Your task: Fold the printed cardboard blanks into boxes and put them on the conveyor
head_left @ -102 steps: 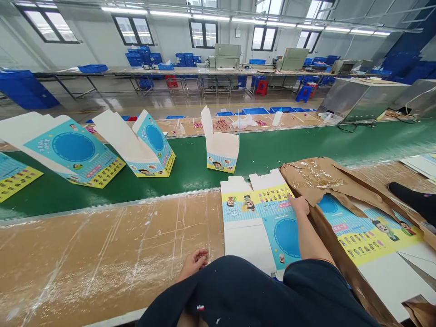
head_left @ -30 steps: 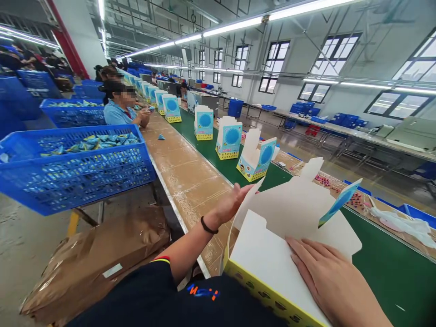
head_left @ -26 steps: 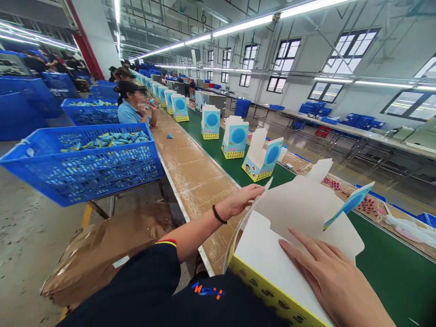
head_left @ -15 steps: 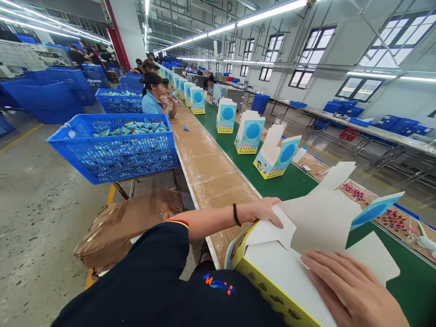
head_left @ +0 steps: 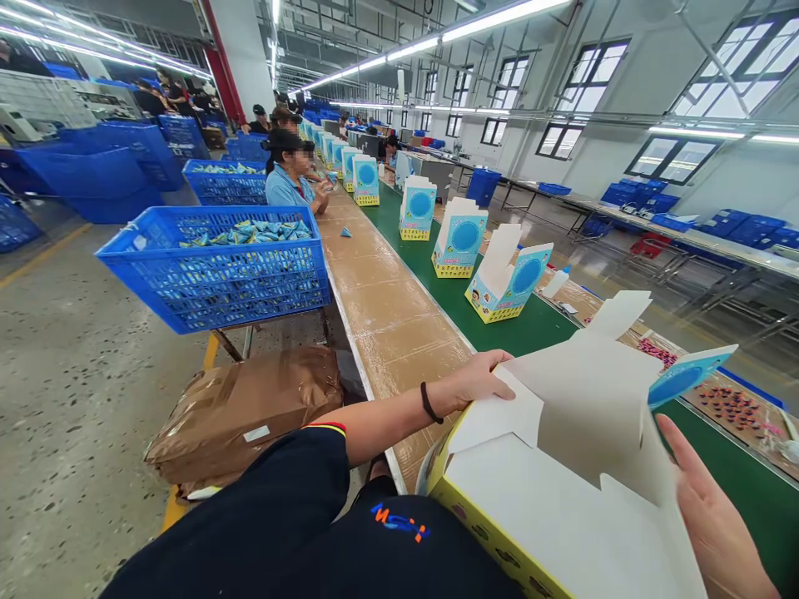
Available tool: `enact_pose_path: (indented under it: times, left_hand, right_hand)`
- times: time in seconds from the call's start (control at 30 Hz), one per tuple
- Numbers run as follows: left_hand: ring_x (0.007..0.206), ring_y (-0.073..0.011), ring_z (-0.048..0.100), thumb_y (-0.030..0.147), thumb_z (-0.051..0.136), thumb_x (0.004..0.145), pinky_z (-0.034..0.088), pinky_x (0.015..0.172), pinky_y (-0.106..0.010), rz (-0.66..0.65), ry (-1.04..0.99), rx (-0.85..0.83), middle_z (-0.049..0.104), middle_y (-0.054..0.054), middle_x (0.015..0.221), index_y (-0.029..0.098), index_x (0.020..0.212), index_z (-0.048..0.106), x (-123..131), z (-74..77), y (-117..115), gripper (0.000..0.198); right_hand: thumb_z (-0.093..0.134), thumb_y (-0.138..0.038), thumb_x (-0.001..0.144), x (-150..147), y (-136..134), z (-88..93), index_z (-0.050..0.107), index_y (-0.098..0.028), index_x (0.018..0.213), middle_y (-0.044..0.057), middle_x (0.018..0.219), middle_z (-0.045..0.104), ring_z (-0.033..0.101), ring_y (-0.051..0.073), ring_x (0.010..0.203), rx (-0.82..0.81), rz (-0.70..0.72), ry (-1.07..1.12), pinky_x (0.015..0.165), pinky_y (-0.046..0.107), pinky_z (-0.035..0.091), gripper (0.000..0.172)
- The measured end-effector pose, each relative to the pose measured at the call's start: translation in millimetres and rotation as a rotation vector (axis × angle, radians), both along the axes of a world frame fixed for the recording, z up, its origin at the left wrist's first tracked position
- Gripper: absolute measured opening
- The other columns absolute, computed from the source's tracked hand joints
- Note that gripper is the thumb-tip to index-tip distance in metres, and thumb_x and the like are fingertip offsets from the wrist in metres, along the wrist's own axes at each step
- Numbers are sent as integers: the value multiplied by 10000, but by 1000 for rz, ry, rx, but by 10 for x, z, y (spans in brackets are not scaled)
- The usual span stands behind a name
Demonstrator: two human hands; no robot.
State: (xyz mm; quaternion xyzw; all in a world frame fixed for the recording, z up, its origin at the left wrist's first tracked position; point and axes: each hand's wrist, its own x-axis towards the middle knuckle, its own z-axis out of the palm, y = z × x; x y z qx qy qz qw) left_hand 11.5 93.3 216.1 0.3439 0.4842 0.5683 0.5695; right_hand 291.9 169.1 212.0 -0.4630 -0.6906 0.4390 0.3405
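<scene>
A partly folded cardboard box [head_left: 593,499] lies tilted against my front, white inside with a yellow printed side. Its blue printed panel [head_left: 687,378] sticks up at the far right. My left hand [head_left: 483,381] grips the box's left edge, thumb over a white flap and fingers behind it. On the opposite side, my right hand [head_left: 708,499] holds the right flap, its palm against the outside and its thumb pointing up. The other fingers of that hand are hidden behind the cardboard.
A green conveyor [head_left: 480,333] carries a row of open printed boxes [head_left: 459,237]. Beside it runs a brown-covered ledge [head_left: 390,291] with one small blue packet [head_left: 345,232]. At left are a blue basket [head_left: 218,283] of packets, a wrapped brown bale [head_left: 250,416] and a seated co-worker [head_left: 288,179].
My right hand has moved from the white inner panel to the outside of the box's right flap, which now stands raised. My left hand keeps its grip on the left edge.
</scene>
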Motion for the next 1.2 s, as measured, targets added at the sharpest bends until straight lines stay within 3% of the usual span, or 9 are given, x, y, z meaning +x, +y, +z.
enact_pose_path:
  times: [0.13,0.3,0.47,0.6,0.67,0.73,0.83,1.0,1.2]
  left_hand:
    - [671,-130,575,60,711,455,447,635,-251,-2,-79,21,640,42,795,194,1000,651,5,-54,14,564]
    - [689,-131,587,27,645,470,435,644,-249,29,-167,0,683,7,820,170,975,740,37,-56,45,534]
    - [723,-137,566,44,549,585,431,656,-248,83,122,41,654,-25,792,168,638,730,67,24,16,226]
    - [985,-179,616,60,648,685,480,878,-272,-37,380,139,657,-45,1008,176,529,642,45,70,-16,194]
    - [1057,-200,617,110,766,677,471,973,-304,-136,530,173,649,-37,1031,181,557,607,16,91,-10,211]
    - [1129,-227,604,205,866,646,446,1052,-345,-241,728,216,649,-39,1090,193,705,662,-19,121,11,213]
    - [1258,-280,547,400,901,651,398,1115,-403,-414,1017,258,622,-78,1252,210,1162,681,-52,182,57,588]
    - [1245,-317,537,418,862,679,392,1083,-403,-649,1356,300,616,-98,1211,208,1420,554,17,231,117,829]
    - [1176,-365,558,456,870,639,469,966,-425,-667,1521,249,589,-118,1237,265,1489,500,95,186,120,946]
  right_hand:
    - [910,-658,496,-174,-9,127,235,-355,1624,146,1508,546,642,389,1251,-225,-8,36,751,424,679,1349]
    - [906,-579,564,-161,5,1,537,-372,1373,66,1251,693,690,297,1140,-57,35,49,757,325,659,913]
    - [823,-533,623,-90,31,-73,697,-268,801,85,1124,751,720,328,1012,35,61,17,755,391,642,343]
    - [679,-577,722,-59,-20,-33,696,-268,569,109,1056,789,654,406,1212,65,136,-76,1005,507,562,345]
    - [655,-628,745,-39,-17,-24,766,-277,675,101,1186,765,613,412,1282,63,220,-141,1036,510,547,375]
    - [686,-671,730,-17,21,-41,812,-299,1012,74,1375,678,614,401,1287,85,272,-265,1007,490,571,484]
    - [719,-687,710,-8,112,-102,598,-330,1450,68,1504,577,633,379,1268,182,301,-438,951,456,604,831]
    - [705,-621,685,-161,174,-118,533,-309,1503,96,1450,619,596,400,1298,230,415,-700,998,533,577,893]
    - [686,-599,652,-281,176,-143,615,-333,1404,86,1427,633,578,424,1298,249,459,-727,1025,612,536,801]
